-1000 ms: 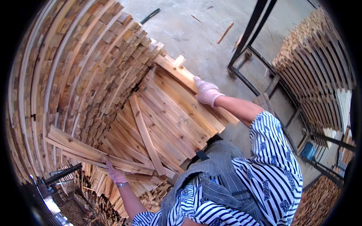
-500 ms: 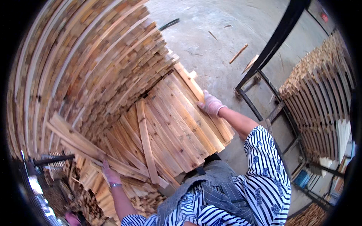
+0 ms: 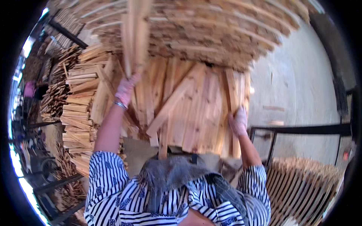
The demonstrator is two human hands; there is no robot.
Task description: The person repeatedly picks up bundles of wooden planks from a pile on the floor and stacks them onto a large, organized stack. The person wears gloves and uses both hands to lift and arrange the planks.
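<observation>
My left hand (image 3: 127,88), in a pale pinkish glove, is closed round the near end of a couple of long wooden boards (image 3: 135,34). They stick up and away from me, blurred by motion. My right hand (image 3: 238,121), gloved too, grips a narrow wooden board (image 3: 231,88) along the right side of a layer of planks (image 3: 196,109). These planks lie side by side in front of my body. Across them, between my hands, a loose board (image 3: 175,100) rests slantwise.
Beyond the planks rises a tall stack of boards (image 3: 211,34) in layers. Short wood pieces (image 3: 77,120) are piled at the left. On the right are a concrete floor (image 3: 294,86), a dark metal frame (image 3: 301,130) and another slatted stack (image 3: 298,188).
The view has turned, bringing the tall stack from the left to straight ahead. My left hand has raised the boards' far end. My right hand stays on the right-side board.
</observation>
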